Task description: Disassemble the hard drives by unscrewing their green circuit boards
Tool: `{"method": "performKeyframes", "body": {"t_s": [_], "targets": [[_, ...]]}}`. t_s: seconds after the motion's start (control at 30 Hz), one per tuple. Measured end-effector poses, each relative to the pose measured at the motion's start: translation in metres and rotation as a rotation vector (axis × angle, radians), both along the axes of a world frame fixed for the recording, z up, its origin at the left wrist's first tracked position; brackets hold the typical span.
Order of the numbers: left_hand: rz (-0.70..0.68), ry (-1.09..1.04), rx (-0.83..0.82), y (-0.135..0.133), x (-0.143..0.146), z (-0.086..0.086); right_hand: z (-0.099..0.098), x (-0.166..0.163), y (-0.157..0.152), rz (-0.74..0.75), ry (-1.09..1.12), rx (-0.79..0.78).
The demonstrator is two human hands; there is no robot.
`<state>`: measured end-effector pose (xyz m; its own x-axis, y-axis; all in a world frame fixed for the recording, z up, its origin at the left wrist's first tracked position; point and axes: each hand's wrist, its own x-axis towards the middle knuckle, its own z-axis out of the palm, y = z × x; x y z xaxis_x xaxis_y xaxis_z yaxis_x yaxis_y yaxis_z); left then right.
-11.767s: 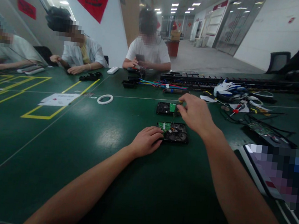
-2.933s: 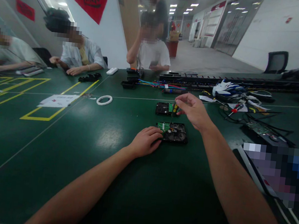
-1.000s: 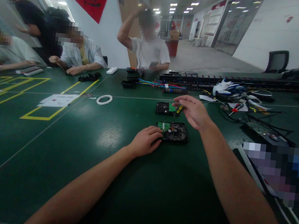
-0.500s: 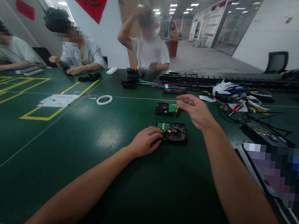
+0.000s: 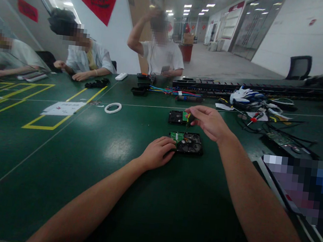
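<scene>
A black hard drive [image 5: 195,145] with a green circuit board lies flat on the table in front of me. My left hand [image 5: 159,152] grips its left edge, fingers bent over the near corner. Above the drive, my right hand [image 5: 206,122] pinches the dark and yellow handle of a screwdriver [image 5: 190,119]. Its thin shaft points down to the drive near the board's right edge; whether the tip sits in a screw is too small to tell. Just behind lies a second hard drive [image 5: 176,117], partly covered by my right hand.
The green table [image 5: 107,188] carries a white tape roll [image 5: 113,108] and a paper sheet [image 5: 62,108] at left. Gloves [image 5: 246,95], a red screwdriver [image 5: 256,117], cables and a circuit board [image 5: 289,141] lie at right. Several people sit across.
My right hand has dropped slightly and shifted a little left, its fingers now closer around the screwdriver handle. The left hand and the hard drive stay in place.
</scene>
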<state>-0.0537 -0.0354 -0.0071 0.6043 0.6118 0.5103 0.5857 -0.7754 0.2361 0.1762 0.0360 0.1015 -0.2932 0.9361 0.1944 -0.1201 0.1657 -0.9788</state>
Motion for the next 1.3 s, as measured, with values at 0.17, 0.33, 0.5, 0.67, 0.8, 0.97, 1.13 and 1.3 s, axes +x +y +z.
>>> {"method": "performKeyframes", "body": {"t_s": [0.17,0.33,0.5,0.67,0.8,0.97,1.13,1.3], "targets": [[-0.006,-0.002,0.003,0.0004,-0.0001,-0.0001,0.0044,0.0013,-0.0025,0.022,0.034,-0.050],[-0.005,0.002,0.005,-0.0005,0.0002,0.0019,0.0033,0.0038,-0.0015,-0.058,-0.094,-0.017],[-0.001,0.008,0.004,-0.0005,0.0000,0.0011,-0.0002,0.0046,0.0027,-0.090,-0.127,0.047],[-0.003,0.001,0.006,0.0008,-0.0001,-0.0003,-0.0012,0.0047,0.0048,-0.100,-0.133,0.111],[-0.007,-0.007,0.005,0.0007,0.0000,0.0004,-0.0020,0.0048,0.0054,-0.090,-0.140,0.092],[-0.005,-0.006,0.002,0.0001,0.0001,0.0013,-0.0004,0.0054,0.0037,-0.087,-0.134,0.067],[-0.002,0.002,0.000,0.0007,0.0001,0.0000,0.0007,0.0055,0.0027,-0.065,-0.178,0.072],[0.008,0.009,-0.004,0.0006,-0.0002,0.0003,-0.0012,0.0043,0.0046,-0.152,-0.259,0.132]]}}
